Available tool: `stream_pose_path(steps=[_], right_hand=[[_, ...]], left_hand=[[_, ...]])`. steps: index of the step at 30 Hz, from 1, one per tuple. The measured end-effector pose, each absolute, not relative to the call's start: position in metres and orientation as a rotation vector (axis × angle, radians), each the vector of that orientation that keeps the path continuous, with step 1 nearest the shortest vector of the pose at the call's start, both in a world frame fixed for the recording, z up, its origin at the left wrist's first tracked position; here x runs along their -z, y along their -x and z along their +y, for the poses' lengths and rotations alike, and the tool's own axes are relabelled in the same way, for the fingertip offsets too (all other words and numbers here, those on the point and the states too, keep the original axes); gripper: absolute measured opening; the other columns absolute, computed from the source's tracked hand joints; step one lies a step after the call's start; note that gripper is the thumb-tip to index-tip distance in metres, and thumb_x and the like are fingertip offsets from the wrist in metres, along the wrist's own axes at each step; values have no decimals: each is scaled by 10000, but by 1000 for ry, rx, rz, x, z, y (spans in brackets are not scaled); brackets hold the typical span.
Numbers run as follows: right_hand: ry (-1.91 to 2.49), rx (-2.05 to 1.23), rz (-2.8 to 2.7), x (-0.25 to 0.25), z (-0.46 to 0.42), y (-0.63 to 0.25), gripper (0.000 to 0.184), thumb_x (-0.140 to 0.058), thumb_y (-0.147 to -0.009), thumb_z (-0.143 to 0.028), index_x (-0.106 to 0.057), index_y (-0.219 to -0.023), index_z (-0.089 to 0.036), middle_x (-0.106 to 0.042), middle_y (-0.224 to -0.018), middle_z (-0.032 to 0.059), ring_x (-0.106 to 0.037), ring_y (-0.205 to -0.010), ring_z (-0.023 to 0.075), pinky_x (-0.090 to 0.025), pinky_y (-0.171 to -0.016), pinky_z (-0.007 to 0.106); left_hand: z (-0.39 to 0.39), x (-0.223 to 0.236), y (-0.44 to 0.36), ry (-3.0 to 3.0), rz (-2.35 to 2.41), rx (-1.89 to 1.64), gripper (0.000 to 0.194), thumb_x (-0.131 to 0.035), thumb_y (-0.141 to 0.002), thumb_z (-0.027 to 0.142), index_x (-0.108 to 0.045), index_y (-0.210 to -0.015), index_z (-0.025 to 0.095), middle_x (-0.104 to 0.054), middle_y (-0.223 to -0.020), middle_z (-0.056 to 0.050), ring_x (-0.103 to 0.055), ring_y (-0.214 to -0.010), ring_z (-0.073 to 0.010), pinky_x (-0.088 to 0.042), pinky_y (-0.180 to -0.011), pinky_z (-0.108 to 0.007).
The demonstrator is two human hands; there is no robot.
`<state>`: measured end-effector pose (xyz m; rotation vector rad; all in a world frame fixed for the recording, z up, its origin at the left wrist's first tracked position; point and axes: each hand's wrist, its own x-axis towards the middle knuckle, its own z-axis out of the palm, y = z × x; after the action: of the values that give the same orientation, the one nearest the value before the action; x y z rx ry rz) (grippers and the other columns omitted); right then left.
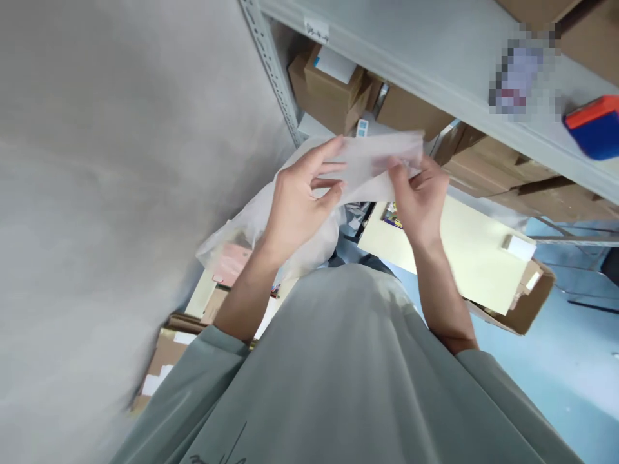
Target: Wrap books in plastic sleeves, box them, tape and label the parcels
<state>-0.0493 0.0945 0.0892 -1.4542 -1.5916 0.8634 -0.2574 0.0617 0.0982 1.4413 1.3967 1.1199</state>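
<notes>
A frosted, translucent plastic bag (370,174) stretches between my two hands, slightly blurred. My right hand (422,193) pinches its right end between thumb and bent fingers. At the left end is my left hand (304,193), its fingers spread and curved, with the fingertips at the bag's edge; whether they press on it is unclear. Below and behind my left forearm lies a large, crumpled, clear plastic bag (319,235), with a pink package (231,264) under its lower left part.
Ahead stands a grey metal shelf (416,58) with cardboard boxes (333,90) on its lower level. A red and blue object (594,129) lies on the upper board. A cream tabletop (478,251) is at right, beside an open carton (536,299). A grey wall (120,161) rises at left.
</notes>
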Motion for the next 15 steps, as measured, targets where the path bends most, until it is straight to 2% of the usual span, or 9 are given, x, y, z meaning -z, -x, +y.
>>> stream_pose_path(steps=[2,5,7,8,11,13,15], right_hand=[[1539,-790,-1581,-84,100,14,519,-539,-1116,-712,-808,-1194,-276,-830,-1176,112,-785,-1297,354,-715,-983,527],[1632,-684,-1513,-78,100,-47,539,-581,-1101,-735,-819,-1221,-267,-828,-1254,146,-785,-1318,386,-724,-950,520],[1693,-617,-1453,-74,95,-91,522,-612,-1094,-719,-820,-1209,-255,-827,-1267,165,-793,-1300,391,-720,-954,524],[1722,-589,-1412,-71,92,-112,505,-621,-1094,-703,-821,-1192,-250,-828,-1260,176,-799,-1284,385,-716,-955,516],[1793,-584,-1264,-61,75,-176,413,-657,-1085,-638,-820,-1120,-259,-839,-1206,173,-828,-1200,340,-707,-919,469],[1811,-641,-1162,-51,60,-214,358,-700,-1052,-598,-811,-1079,-259,-843,-1134,135,-848,-1116,311,-711,-888,459],[1806,-718,-1055,-40,44,-249,313,-765,-991,-558,-800,-1017,-248,-838,-1039,101,-857,-1032,290,-716,-872,451]], left_hand=[[70,-89,251,-1624,1601,-1058,742,-812,-965,179,-582,-1640,385,-621,-1678,-43,-628,-1553,-317,-569,-1283,-482],[87,-72,244,-1825,1808,-961,894,-910,-935,340,-477,-1716,389,-403,-1849,-64,-256,-1783,-362,-311,-1443,-570],[100,-55,238,-1893,1821,-841,869,-907,-944,418,-490,-1704,359,-414,-1847,-83,-153,-1806,-388,-204,-1460,-632],[107,-45,234,-1919,1800,-747,799,-882,-964,426,-530,-1674,330,-488,-1798,-105,-202,-1791,-408,-192,-1457,-655],[127,-13,216,-1998,1681,-371,460,-770,-1039,367,-703,-1477,244,-728,-1535,-146,-515,-1615,-427,-257,-1426,-662],[136,4,200,-2048,1599,-150,260,-713,-1063,314,-793,-1292,217,-807,-1372,-152,-664,-1445,-406,-343,-1383,-619],[141,18,181,-2074,1561,3,190,-693,-1072,322,-828,-1148,213,-842,-1245,-157,-735,-1303,-397,-452,-1295,-574]])
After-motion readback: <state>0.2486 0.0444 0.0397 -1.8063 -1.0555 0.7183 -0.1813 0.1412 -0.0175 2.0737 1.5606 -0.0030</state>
